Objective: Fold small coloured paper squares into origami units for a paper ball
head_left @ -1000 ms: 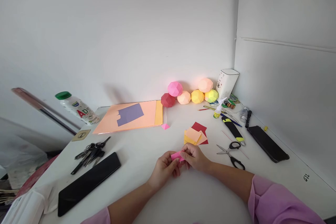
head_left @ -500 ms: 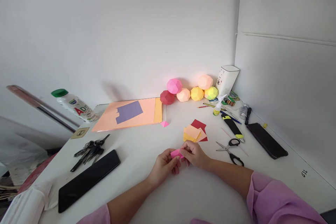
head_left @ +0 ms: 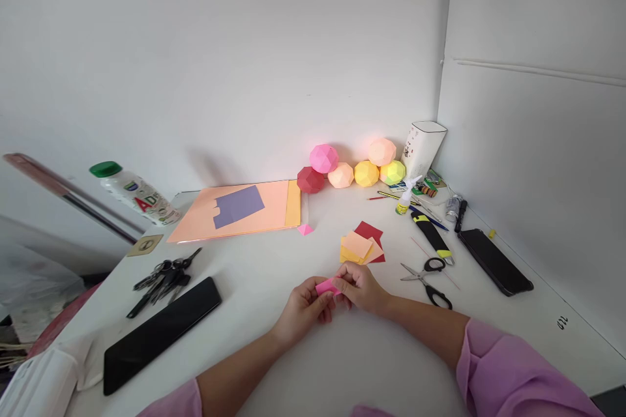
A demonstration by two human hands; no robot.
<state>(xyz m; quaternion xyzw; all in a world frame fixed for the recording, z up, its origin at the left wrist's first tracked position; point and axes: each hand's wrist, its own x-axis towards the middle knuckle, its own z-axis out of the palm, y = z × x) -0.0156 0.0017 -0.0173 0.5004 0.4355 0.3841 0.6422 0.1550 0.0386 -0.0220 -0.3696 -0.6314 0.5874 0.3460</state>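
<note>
Two bare hands meet over a white bench (head_left: 244, 280), low in front of the person, whose lilac sleeves (head_left: 518, 371) frame the scene. The left hand (head_left: 299, 313) and right hand (head_left: 364, 290) are closed around a single pink paper (head_left: 323, 287), pinched between thumbs and fingers above the bench. The fingers cover part of it, so how completely it is folded cannot be told; it appears to be a piece in mid-handling.

To the left lie a black phone (head_left: 161, 339) and a bunch of keys (head_left: 169, 277); to the right, open scissors (head_left: 423, 276) and a dark case (head_left: 496, 260). Just beyond the hands, red, peach and yellow squares (head_left: 358, 244) overlap in a loose pile, flat and seemingly unworked.

Farther off, a small pink piece (head_left: 305, 229) sits apart, its creased, raised form suggesting shaping already done. Beside it are peach sheets (head_left: 190, 218) topped by a notched purple sheet (head_left: 239, 206), with a green-capped bottle (head_left: 144, 199) at their left. A cutter (head_left: 430, 234) and glue (head_left: 402, 205) lie on the right side.

Along the wall, six faceted balls (head_left: 324, 158), two of them raised above the others, look complete; the pink paper and the squares are less advanced.
</note>
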